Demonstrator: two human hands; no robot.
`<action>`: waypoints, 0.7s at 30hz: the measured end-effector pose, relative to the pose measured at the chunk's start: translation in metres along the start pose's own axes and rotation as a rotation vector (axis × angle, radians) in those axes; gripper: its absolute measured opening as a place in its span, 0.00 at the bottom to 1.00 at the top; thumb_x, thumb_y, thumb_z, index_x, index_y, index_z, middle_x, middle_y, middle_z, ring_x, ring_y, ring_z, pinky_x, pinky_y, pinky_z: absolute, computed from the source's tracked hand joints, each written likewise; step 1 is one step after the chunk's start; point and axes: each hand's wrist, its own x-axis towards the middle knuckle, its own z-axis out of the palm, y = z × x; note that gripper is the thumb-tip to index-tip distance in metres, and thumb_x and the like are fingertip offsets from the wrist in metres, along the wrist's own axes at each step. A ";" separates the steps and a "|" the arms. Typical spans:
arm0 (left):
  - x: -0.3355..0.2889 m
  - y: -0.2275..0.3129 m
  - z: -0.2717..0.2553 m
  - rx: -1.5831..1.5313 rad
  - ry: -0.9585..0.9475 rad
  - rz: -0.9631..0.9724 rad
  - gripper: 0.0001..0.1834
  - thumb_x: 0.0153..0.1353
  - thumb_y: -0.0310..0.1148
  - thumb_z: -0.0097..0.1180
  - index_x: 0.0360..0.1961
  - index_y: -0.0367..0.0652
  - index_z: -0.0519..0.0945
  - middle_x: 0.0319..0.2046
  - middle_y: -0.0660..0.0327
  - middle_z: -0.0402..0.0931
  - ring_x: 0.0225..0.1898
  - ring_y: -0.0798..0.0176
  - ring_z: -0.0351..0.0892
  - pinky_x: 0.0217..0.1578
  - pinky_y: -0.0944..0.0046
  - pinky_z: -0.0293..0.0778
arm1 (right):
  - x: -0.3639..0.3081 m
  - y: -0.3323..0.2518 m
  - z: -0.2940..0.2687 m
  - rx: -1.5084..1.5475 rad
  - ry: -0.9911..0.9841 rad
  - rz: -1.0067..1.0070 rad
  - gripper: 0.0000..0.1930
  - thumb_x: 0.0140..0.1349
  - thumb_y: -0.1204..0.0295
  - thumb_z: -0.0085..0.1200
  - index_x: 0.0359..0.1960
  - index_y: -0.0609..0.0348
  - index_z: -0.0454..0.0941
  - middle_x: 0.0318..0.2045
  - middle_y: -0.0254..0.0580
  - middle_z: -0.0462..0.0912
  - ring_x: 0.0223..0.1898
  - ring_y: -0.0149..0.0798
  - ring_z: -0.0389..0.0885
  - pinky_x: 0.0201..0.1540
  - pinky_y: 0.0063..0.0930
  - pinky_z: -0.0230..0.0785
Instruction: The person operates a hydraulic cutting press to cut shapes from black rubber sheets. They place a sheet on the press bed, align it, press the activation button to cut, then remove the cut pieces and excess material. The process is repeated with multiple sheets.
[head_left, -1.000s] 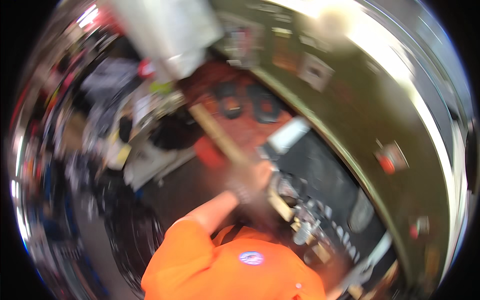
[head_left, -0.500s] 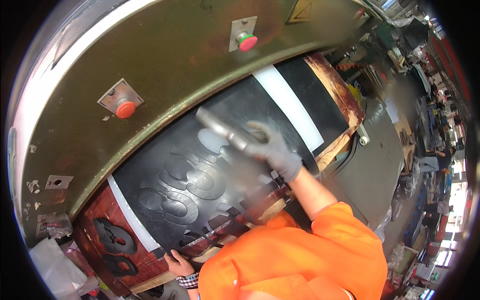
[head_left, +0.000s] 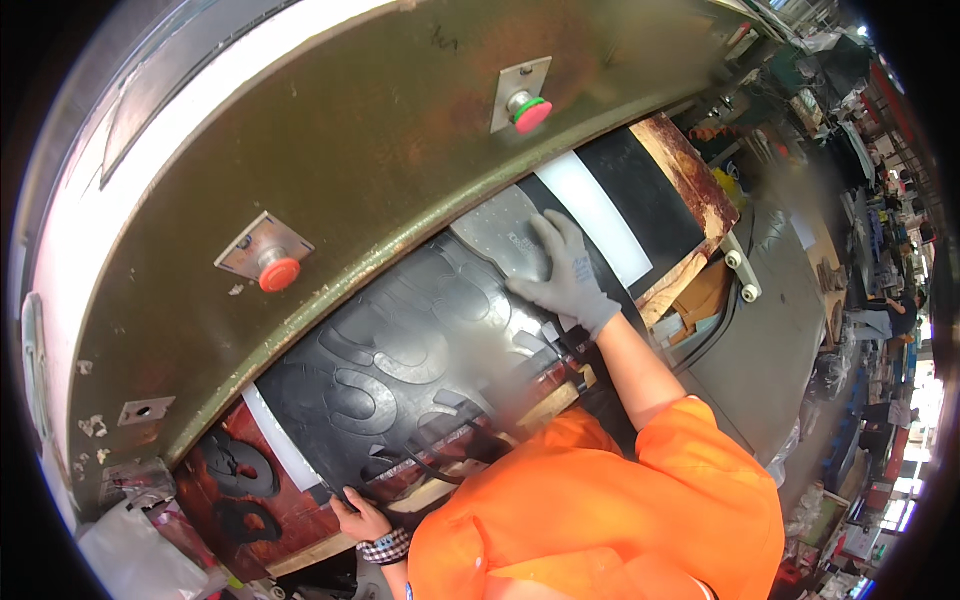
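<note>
A black rubber sheet (head_left: 345, 330) lies under the press, marked with several sole-shaped cut outlines. On its far right part rests a grey sole-shaped cutting die (head_left: 490, 235), flat against the rubber. My right hand (head_left: 572, 270), in a grey glove, grips the die's near end, thumb on one side and fingers spread along the other. My bare left hand (head_left: 362, 520) is closed on the sheet's near left corner, thumb on top; its other fingers are partly hidden. Cut-out gaps and thin strips run along the sheet's near edge.
The green press beam (head_left: 400, 130) spans above the far edge, carrying a red button (head_left: 278, 272) and a green-ringed one (head_left: 530, 113). White strips (head_left: 600, 215) cross both ends. Dark cut pieces (head_left: 240, 468) lie on the red-brown board (head_left: 200, 495). A grey table (head_left: 755, 320) stands right.
My right hand has brought the tilted die down flat on the sheet, farther right. My left hand stays at the corner. The whole view has shifted slightly.
</note>
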 end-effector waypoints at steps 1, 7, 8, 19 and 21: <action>0.012 0.005 0.004 -0.009 0.011 0.025 0.20 0.72 0.44 0.51 0.43 0.32 0.76 0.15 0.62 0.70 0.15 0.69 0.67 0.18 0.65 0.62 | 0.021 -0.005 0.002 0.046 0.105 -0.091 0.38 0.44 0.61 0.71 0.58 0.60 0.71 0.57 0.58 0.71 0.58 0.55 0.70 0.61 0.44 0.65; 0.094 0.029 0.038 0.091 0.083 0.171 0.22 0.73 0.45 0.47 0.34 0.34 0.74 0.21 0.51 0.71 0.23 0.56 0.69 0.27 0.56 0.67 | 0.136 -0.029 0.009 0.062 0.413 -0.281 0.05 0.59 0.76 0.55 0.27 0.60 0.72 0.28 0.51 0.74 0.31 0.54 0.72 0.37 0.44 0.64; 0.109 0.034 0.041 0.095 0.071 0.153 0.22 0.73 0.46 0.45 0.39 0.34 0.76 0.24 0.43 0.74 0.24 0.42 0.71 0.28 0.50 0.67 | 0.144 -0.033 0.009 0.024 0.419 -0.267 0.06 0.60 0.77 0.54 0.26 0.60 0.71 0.26 0.51 0.73 0.30 0.55 0.70 0.35 0.45 0.63; 0.158 0.046 0.043 0.172 0.078 0.216 0.22 0.73 0.46 0.43 0.36 0.36 0.76 0.24 0.44 0.74 0.25 0.44 0.72 0.29 0.51 0.68 | 0.083 0.035 0.009 -0.035 0.350 0.006 0.04 0.57 0.76 0.60 0.32 0.61 0.78 0.33 0.48 0.78 0.37 0.52 0.77 0.41 0.39 0.71; 0.155 0.041 0.046 0.117 0.106 0.292 0.22 0.73 0.46 0.44 0.36 0.36 0.76 0.24 0.43 0.74 0.25 0.44 0.73 0.29 0.51 0.68 | 0.048 0.053 0.009 -0.075 0.173 0.496 0.08 0.60 0.72 0.60 0.38 0.62 0.80 0.35 0.48 0.81 0.36 0.46 0.81 0.41 0.36 0.73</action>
